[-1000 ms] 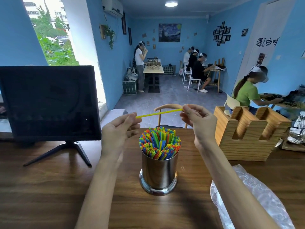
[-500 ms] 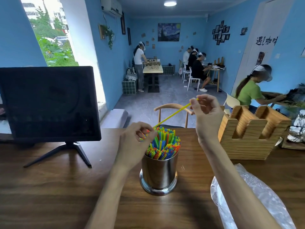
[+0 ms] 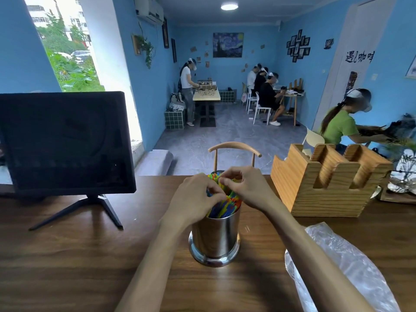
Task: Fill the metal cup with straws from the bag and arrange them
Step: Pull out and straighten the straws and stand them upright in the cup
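Starting at the left end of the table (image 3: 67, 255), we've got a dark screen (image 3: 65, 143) standing on its tripod foot, blank, no brand we can read. Moving in, our left hand (image 3: 193, 199) sits over the near-left rim of the cup, fingers curled down into the straw tops; whether it actually pinches one we cannot tell. The metal cup (image 3: 215, 239) stands mid-table, near the front edge, and the coloured straws (image 3: 225, 208) crowd it right to the brim. Our right hand (image 3: 245, 188) comes in over the far-right rim, thumb and forefinger tips nipped together above the bundle; anything held there is too small to see. Toward the right back edge stands a wooden holder (image 3: 326, 188), and the plastic bag (image 3: 342, 266) lies at the front right corner, looking flat and emptied. We'd say the filling is nearly done, with only tidying left. On the far wall, dark Chinese characters, not legible to us.
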The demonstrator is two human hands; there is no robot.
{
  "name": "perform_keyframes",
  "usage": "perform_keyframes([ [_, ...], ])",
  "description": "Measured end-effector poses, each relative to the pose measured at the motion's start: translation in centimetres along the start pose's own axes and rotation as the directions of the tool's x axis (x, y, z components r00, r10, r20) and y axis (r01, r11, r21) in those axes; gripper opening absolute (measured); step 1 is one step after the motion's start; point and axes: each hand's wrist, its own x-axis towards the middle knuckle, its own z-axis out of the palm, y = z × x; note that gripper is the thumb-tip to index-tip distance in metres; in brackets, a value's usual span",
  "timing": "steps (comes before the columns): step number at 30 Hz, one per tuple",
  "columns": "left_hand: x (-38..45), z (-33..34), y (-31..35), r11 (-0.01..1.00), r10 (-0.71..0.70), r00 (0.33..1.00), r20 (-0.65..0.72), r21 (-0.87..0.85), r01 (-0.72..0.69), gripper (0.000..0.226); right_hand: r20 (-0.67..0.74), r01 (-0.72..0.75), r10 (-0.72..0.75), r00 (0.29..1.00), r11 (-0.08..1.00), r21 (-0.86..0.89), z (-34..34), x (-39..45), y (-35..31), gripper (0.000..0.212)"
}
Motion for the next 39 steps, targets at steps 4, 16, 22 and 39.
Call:
perform_keyframes([
  [4,0.4,-0.1,0.3,0.997,-0.076,0.997,-0.027,0.023,0.077,0.009,0.018,-0.012,0.011,1.0,1.0,0.029,-0.5,-0.1,-0.1,0.016],
  [16,0.5,-3.3,1.6,0.888,-0.167,0.956,-0.242,-0.457,0.039,0.014,0.028,0.092,-0.098,0.995,0.984,0.153,-0.6,-1.7,-1.2,0.028],
  [22,-0.3,-6.5,3.8,0.672,-0.222,0.863,-0.455,-0.713,-0.203,0.004,0.121,0.146,-0.157,0.98,0.985,0.095,-0.2,-2.0,-1.6,0.028],
  [39,-0.5,-1.4,-1.2,0.562,-0.337,0.911,-0.236,-0.827,-0.006,0.018,-0.206,0.08,0.276,0.939,0.406,0.91,-4.2,0.4,-3.5,0.021],
])
